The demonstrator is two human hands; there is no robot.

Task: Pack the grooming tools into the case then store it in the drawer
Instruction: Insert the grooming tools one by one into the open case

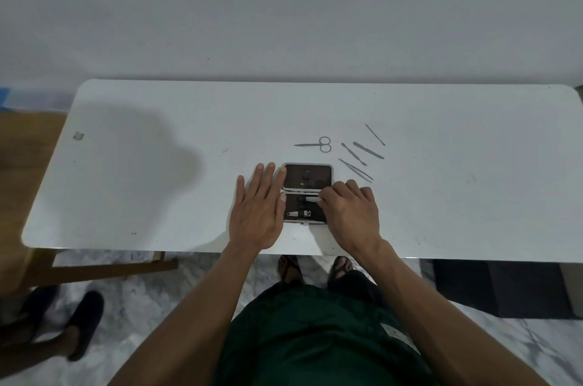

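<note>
We have the open grooming case (307, 193) at frame centre, a nail clipper (299, 213) already seated in its lower half. Our right hand (350, 212) pinches a slim metal tool (310, 199), lying left-right, over that half. Our left hand (257, 212) lies flat and spread, steadying the case's left edge; scissors (317, 144) and tweezers (356, 170) wait to the upper right, nearer our right hand.

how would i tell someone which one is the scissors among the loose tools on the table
On the white table, find the open dark case between the hands. Just beyond its far edge lie the scissors, left of the other loose tools. They alone have two ring handles; the others are plain thin rods.
</note>
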